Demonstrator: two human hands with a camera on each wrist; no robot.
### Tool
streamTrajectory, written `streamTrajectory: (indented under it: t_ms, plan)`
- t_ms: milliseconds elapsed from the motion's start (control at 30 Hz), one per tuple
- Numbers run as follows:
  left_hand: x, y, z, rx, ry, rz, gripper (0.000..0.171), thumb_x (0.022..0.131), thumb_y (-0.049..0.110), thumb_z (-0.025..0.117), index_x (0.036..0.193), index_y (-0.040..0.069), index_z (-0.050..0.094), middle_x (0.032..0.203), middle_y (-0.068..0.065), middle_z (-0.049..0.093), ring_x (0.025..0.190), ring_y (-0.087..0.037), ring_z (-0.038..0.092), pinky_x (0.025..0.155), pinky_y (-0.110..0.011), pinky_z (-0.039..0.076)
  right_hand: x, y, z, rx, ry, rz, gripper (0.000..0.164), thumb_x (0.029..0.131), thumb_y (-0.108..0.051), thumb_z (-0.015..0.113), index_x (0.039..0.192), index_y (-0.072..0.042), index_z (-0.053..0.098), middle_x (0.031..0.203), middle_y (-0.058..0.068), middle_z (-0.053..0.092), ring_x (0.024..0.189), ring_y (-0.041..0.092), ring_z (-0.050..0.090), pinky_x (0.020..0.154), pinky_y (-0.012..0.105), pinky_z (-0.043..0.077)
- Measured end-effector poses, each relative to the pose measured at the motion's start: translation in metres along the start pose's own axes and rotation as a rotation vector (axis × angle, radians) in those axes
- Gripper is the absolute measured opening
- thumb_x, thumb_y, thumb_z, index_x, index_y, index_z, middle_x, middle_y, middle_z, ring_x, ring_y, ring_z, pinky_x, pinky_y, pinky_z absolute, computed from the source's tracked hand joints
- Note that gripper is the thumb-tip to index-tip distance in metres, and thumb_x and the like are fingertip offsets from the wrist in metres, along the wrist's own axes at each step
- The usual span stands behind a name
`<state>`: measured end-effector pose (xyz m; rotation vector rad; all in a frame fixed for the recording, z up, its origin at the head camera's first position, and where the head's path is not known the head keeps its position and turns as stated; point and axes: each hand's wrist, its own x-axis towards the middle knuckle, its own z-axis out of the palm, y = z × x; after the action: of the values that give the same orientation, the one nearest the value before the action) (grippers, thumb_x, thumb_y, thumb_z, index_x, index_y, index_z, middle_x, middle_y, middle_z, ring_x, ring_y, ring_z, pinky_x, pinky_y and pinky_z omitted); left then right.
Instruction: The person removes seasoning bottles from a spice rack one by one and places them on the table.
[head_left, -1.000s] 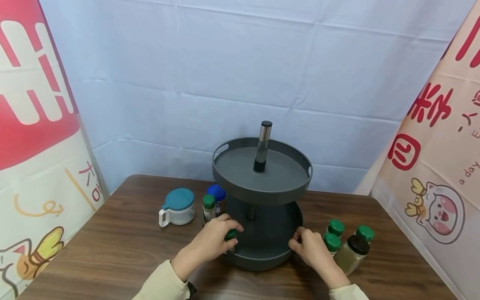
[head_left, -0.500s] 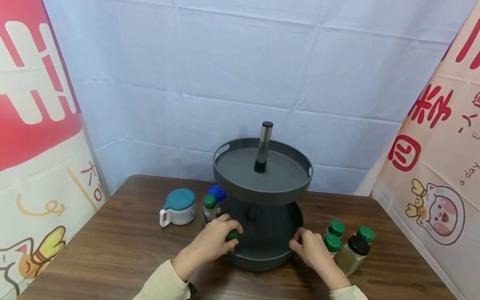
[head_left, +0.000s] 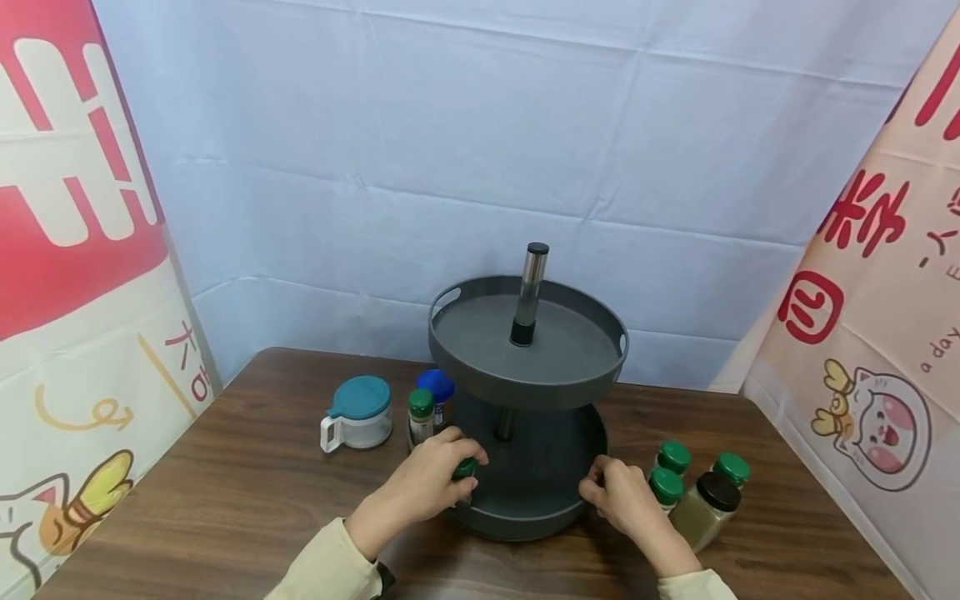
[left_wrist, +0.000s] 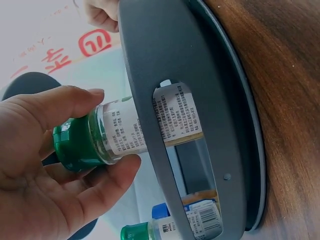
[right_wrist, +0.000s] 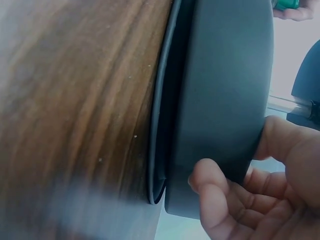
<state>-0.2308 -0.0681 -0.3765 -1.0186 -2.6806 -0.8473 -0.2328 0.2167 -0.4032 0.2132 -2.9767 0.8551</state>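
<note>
My left hand [head_left: 426, 477] holds a small spice jar [left_wrist: 121, 127] by its green cap, at the left side of the lower tray [head_left: 517, 527] of a grey two-tier rack. Part of the jar's printed label shows through the handle slot of the tray wall in the left wrist view. My right hand [head_left: 621, 493] pinches the rim of that lower tray on the right, thumb over the edge and a finger against the outer wall [right_wrist: 225, 95]. Behind my left hand stand a green-capped jar [head_left: 422, 412] and a blue-capped jar [head_left: 437, 387], inside the tray's left side.
Above the lower tray sits the upper tray [head_left: 525, 392], with a metal post [head_left: 532, 283] through its middle. A teal-lidded container [head_left: 362, 412] stands left on the wooden table [head_left: 225, 467]. Several jars, among them a black-capped one [head_left: 702, 512], stand beside my right forearm.
</note>
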Motion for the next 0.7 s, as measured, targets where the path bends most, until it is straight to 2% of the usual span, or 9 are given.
streamTrajectory:
  t_ms: [367,700]
  plan:
    - [0.002,0.004,-0.014,0.027,0.040,0.045,0.019,0.081,0.014,0.072,0.099,0.011,0.067,0.096,-0.002,0.058,0.073,-0.006,0.055,0.064,-0.021,0.048,0.001,-0.002,0.001,0.039,-0.023,0.045,0.011,0.083,-0.008,0.056,0.073,-0.010,0.052,0.057,0.001,0.050,0.048,0.014,0.051,0.048,0.031,0.038]
    - [0.001,0.006,-0.017,0.032,0.052,0.045,0.020,0.080,0.014,0.072,0.099,0.011,0.067,0.096,-0.002,0.058,0.073,-0.006,0.054,0.063,-0.022,0.047,0.001,-0.001,-0.002,0.036,-0.058,0.075,0.011,0.084,-0.009,0.057,0.074,-0.009,0.052,0.057,0.002,0.051,0.049,0.016,0.052,0.048,0.032,0.038]
